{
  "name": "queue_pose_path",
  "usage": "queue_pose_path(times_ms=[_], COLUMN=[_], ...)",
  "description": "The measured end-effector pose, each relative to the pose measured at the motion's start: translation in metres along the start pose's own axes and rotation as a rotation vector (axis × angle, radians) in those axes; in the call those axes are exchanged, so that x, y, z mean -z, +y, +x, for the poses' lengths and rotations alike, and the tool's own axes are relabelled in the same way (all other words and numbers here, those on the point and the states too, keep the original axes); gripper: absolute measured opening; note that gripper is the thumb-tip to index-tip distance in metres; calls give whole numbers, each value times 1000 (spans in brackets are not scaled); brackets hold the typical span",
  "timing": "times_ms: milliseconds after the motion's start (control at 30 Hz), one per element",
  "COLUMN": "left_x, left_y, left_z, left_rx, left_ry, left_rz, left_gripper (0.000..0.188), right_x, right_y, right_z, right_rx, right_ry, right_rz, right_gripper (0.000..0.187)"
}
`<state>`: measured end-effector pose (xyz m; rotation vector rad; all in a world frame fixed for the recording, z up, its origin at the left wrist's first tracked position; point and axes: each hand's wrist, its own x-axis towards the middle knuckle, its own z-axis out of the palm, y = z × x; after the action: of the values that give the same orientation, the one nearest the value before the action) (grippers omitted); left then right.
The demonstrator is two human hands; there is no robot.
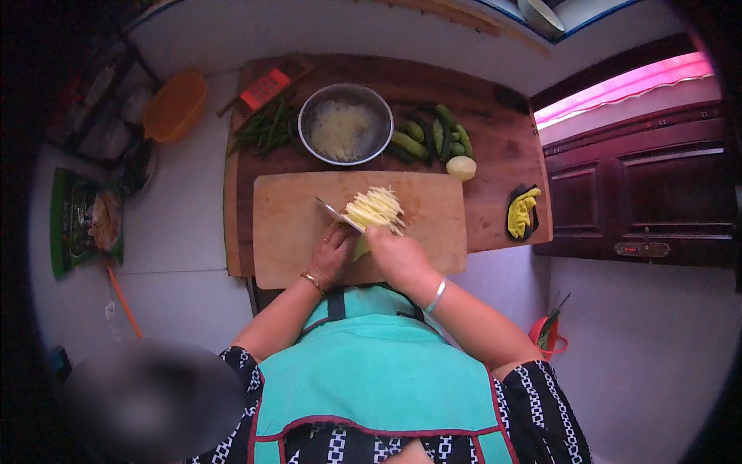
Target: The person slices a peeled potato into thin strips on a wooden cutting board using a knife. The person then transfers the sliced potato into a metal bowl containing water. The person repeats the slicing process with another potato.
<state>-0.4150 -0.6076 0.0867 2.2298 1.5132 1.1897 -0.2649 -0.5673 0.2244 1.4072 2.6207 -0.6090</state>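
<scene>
A wooden cutting board (286, 209) lies at the near edge of the table. My right hand (393, 254) is closed round the handle of a kitchen knife (332, 209), whose blade points away to the left. My left hand (332, 249) presses with bent fingers close against the blade's near side, on a pale potato piece (361, 247) that is mostly hidden by my hands. Beyond the blade lies a heap of cut potato strips (376, 207). Behind the board, a metal bowl (307, 143) contains more pale shreds.
A peeled potato (461, 168) sits beside several cucumbers (437, 137) right of the bowl. Green beans (267, 130) and a red packet (265, 88) lie to its left. A yellow-and-black cloth (523, 211) rests near the table's right edge. An orange basket (176, 106) stands at far left.
</scene>
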Motion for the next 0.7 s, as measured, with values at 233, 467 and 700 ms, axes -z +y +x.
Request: queue_pose_path(times_ms=[233,467,700], left_x=[5,0,-2], left_y=[3,3,-4], left_z=[7,4,-3], left_rx=[5,-28,-7], left_ry=[-18,41,32], left_rz=[-15,44,4], left_gripper=[31,33,32], right_x=[-25,-32,14], right_y=[26,22,-10], right_z=[-3,0,-5], right_rx=[20,-49,-83], right_ry=[88,-16,-90], right_rz=[123,49,106], right_gripper=[14,15,15])
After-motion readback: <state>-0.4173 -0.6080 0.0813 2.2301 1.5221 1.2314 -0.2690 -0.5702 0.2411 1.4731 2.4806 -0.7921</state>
